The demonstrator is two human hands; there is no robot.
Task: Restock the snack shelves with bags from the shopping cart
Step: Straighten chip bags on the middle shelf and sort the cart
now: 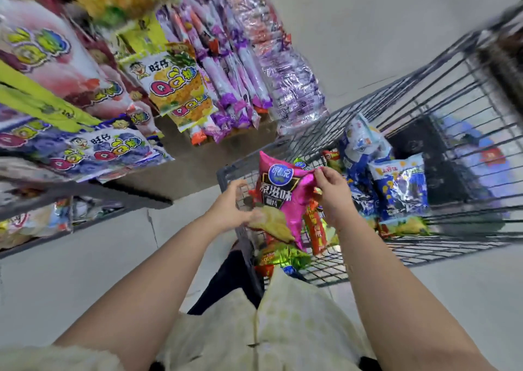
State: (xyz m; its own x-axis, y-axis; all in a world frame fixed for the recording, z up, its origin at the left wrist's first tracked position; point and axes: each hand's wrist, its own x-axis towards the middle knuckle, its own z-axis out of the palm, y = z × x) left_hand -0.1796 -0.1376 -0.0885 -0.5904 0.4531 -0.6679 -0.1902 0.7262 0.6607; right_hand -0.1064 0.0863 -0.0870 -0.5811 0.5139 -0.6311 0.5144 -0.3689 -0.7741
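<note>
A pink chip bag (283,192) is held upright over the near end of the wire shopping cart (424,110). My right hand (332,192) pinches the bag's top right corner. My left hand (232,209) grips the bag's lower left side, fingers curled round its edge. Below the pink bag a red bag (315,229) and a green foil bag (283,257) lie in the cart. Blue and white bags (402,186) are stacked further back in the cart. The snack shelves (85,189) stand to the left, packed with candy bags (172,84).
Purple packets (243,67) hang in rows at the far end of the shelving. A lower shelf (34,223) holds more bags. Pale floor (85,271) lies between shelves and cart. A dark box (424,149) sits inside the cart's far half.
</note>
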